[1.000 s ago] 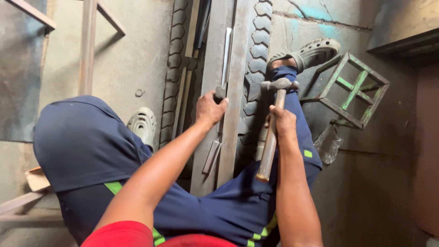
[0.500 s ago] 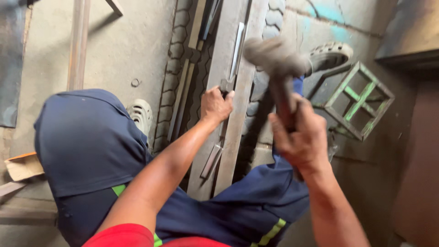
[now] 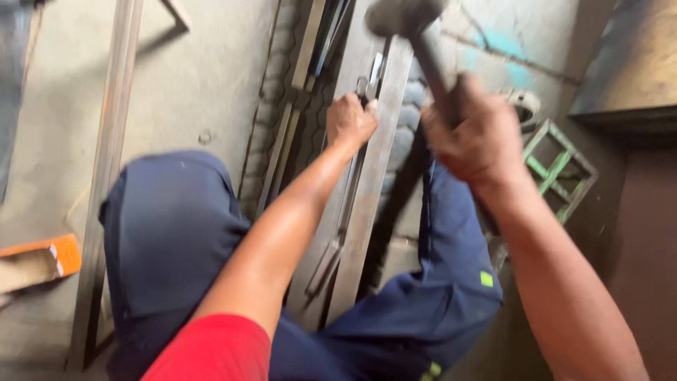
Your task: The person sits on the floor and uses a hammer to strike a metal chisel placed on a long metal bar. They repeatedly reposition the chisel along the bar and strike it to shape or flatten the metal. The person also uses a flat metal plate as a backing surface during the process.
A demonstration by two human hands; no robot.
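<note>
Right hand point(image 3: 479, 137) clenches blurred hammer point(image 3: 405, 17), head at 12 o'clock; left hand point(image 3: 350, 120) grips dark tool on steel bar point(image 3: 370, 204), tool mostly hidden.

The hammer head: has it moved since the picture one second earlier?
Yes. The hammer head has risen toward the frame top, away from the left hand on the metal bar; the right hand lifted it.

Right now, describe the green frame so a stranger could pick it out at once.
Start from the raised hammer in the right hand and drop to the floor on its right. There, beside the blue trouser leg and under the dark metal sheet, lies the green frame. It is an open square of painted bars with a cross inside, the only green metalwork among bare grey strips.
</note>
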